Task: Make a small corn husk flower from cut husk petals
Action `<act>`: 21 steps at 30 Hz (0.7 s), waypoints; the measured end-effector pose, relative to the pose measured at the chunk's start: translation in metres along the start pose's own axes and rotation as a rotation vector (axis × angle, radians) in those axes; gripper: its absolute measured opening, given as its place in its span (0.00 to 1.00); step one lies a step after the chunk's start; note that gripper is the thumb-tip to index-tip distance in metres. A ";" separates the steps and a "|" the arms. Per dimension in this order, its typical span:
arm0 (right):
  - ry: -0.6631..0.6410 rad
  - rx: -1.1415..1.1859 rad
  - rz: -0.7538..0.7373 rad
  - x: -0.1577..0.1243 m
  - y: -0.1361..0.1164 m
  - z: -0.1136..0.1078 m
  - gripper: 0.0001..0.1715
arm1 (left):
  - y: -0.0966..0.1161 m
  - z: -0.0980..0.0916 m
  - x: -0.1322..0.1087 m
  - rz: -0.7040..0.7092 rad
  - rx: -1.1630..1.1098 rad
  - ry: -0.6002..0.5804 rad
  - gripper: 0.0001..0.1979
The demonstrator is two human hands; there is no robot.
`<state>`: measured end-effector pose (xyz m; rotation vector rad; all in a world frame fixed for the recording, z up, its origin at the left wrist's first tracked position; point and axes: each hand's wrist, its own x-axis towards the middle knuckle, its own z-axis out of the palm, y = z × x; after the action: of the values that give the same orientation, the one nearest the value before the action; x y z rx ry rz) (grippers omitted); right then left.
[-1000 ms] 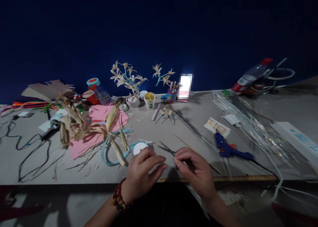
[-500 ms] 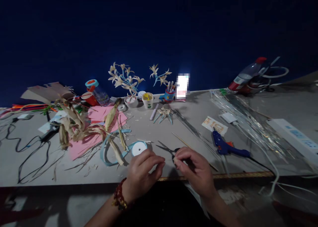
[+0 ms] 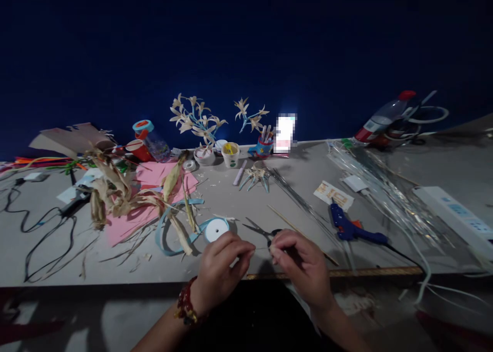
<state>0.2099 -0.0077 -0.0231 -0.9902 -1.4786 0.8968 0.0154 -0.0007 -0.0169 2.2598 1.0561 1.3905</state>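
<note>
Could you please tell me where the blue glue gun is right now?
In the head view, the blue glue gun lies on the table to the right of the right hand, just nearer than a small printed card.

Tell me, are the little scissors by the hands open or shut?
Open a little: the scissors beside the right hand show two blades spread in a narrow V.

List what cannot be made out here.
All in the head view.
The thin piece pinched between left hand and right hand: too small and dim to identify.
The scissors: handles hidden behind the right hand.
The pixelated patch by the wall: blurred out.
The card near the glue gun: print too small.
The power strip: cut off by the right edge.
</note>
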 end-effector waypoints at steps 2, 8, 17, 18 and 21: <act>-0.003 0.021 0.027 0.001 0.001 -0.001 0.07 | -0.002 -0.001 -0.002 -0.008 -0.015 -0.014 0.06; -0.020 0.066 0.122 0.003 0.002 -0.001 0.06 | -0.001 -0.003 0.001 -0.029 -0.029 0.001 0.04; -0.026 0.067 0.194 0.002 0.004 0.006 0.08 | -0.002 -0.006 0.002 -0.163 -0.185 -0.007 0.04; -0.030 0.073 0.211 0.002 0.004 0.006 0.09 | -0.004 -0.006 0.002 -0.190 -0.218 -0.001 0.04; -0.075 0.088 0.279 0.002 0.006 0.008 0.11 | -0.009 -0.005 -0.001 -0.279 -0.331 0.021 0.05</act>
<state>0.2026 -0.0040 -0.0290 -1.1245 -1.3702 1.2003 0.0074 0.0040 -0.0201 1.7930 1.0156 1.3576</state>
